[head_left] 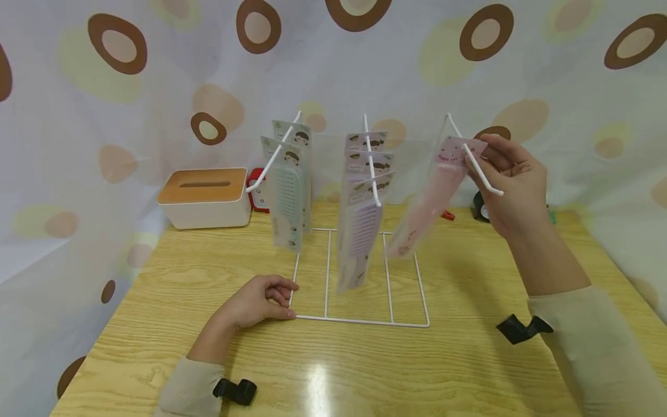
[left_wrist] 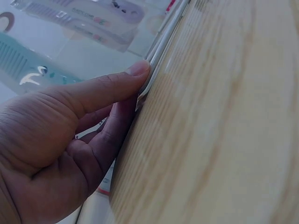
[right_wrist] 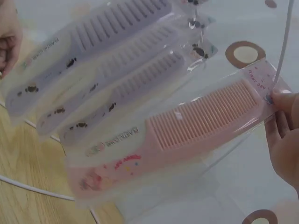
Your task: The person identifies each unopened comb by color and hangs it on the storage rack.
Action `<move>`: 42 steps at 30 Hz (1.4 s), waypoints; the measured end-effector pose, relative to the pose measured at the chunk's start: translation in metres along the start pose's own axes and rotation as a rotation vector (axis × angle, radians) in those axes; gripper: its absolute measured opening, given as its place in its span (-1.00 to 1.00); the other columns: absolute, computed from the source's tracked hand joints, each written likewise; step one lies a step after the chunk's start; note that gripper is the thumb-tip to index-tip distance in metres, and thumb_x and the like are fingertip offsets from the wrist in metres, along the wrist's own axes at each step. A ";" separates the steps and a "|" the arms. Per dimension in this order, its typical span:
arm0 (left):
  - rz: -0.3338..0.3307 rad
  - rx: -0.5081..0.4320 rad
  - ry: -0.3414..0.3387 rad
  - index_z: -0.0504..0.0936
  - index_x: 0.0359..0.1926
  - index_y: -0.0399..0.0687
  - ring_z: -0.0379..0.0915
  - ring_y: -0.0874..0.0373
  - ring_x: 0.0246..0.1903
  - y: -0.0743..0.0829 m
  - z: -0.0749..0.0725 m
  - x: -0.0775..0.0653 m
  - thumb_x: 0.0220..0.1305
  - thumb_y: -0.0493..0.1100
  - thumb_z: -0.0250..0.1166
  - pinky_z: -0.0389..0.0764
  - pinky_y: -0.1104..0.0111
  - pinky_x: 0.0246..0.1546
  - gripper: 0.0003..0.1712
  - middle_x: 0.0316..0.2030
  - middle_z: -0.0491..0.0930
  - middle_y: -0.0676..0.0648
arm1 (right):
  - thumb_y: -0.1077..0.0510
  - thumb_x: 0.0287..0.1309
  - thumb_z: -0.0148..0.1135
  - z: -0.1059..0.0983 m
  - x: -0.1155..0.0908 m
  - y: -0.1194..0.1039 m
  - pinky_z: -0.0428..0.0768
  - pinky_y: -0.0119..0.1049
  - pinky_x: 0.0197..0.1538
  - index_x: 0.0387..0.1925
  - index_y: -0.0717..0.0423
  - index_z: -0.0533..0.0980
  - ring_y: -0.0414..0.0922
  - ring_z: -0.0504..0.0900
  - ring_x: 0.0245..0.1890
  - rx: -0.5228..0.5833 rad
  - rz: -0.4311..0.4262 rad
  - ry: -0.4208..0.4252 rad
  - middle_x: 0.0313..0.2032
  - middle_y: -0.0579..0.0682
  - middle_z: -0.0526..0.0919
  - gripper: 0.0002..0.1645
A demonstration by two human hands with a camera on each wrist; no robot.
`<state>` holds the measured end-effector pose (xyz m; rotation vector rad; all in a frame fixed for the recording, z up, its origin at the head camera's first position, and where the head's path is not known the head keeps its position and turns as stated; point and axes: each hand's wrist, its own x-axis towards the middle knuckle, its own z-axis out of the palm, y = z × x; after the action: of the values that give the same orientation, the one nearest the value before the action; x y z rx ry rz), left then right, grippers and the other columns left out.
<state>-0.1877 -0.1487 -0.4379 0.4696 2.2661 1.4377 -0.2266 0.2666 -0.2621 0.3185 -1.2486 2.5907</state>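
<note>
At the right prong of a white wire display rack (head_left: 359, 320), my right hand (head_left: 513, 185) pinches the top card of a bagged pink comb (right_wrist: 201, 122). The prong passes through the card, and the comb hangs tilted. My left hand (head_left: 260, 302) holds the front left corner of the rack's base, thumb on the wire in the left wrist view. Several purple combs (head_left: 363, 231) in clear bags hang on the middle prong. Two pale green combs (head_left: 288, 194) hang on the left prong.
Behind the rack on the left stands a white tissue box (head_left: 208, 213) with a wooden lid, beside a red clock (head_left: 259, 191). A black roll (head_left: 479, 207) and a small red item (head_left: 448, 215) lie at the back right. A patterned curtain closes off the back.
</note>
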 end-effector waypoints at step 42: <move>-0.020 -0.004 -0.001 0.57 0.14 -0.30 0.54 0.12 -0.26 0.003 0.001 -0.001 0.06 -0.26 0.54 0.55 0.43 -0.18 -0.40 -0.26 0.60 -0.12 | 0.00 0.33 0.28 -0.217 -0.012 -0.008 0.40 -0.78 -0.10 0.32 0.19 0.41 -0.68 0.44 -0.05 -1.370 0.193 -0.145 -0.07 -0.68 0.53 -0.36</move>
<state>-0.1866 -0.1473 -0.4353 0.4445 2.2600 1.4316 -0.2314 0.4407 -0.3923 0.0826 -2.7526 1.2611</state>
